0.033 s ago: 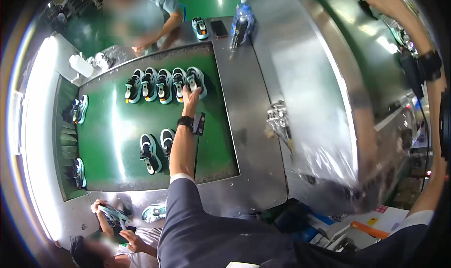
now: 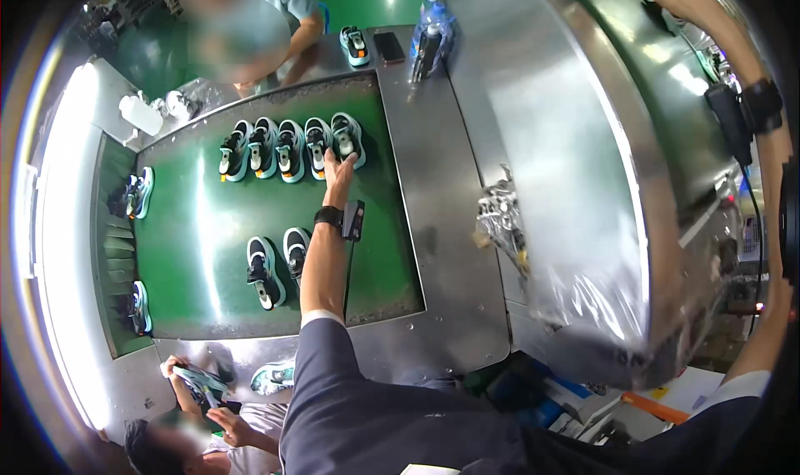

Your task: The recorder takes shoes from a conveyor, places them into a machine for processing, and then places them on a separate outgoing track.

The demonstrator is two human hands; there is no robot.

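Shoe [image 2: 345, 132], black with a pale sole, lies just beyond the fingers [image 2: 331, 158] of your left hand [image 2: 337, 179], at the right end of a row on the green work surface [image 2: 179, 250]. Your thumb and fingers are spread in a V over its near end; whether they touch it cannot be told. Four similar shoes [image 2: 288, 152] stand side by side, left of those fingers. Two nearer shoes [image 2: 265, 272] lie on your side of them, one partly covered by your forearm. Farther beyond, a single shoe [image 2: 356, 48] sits near a dark phone [image 2: 389, 47]. Crumpled clear plastic [image 2: 501, 212] lies well right. Your right hand [image 2: 679, 0], farther right and cut off by the view's edge, shows too little to tell its fingers' state.
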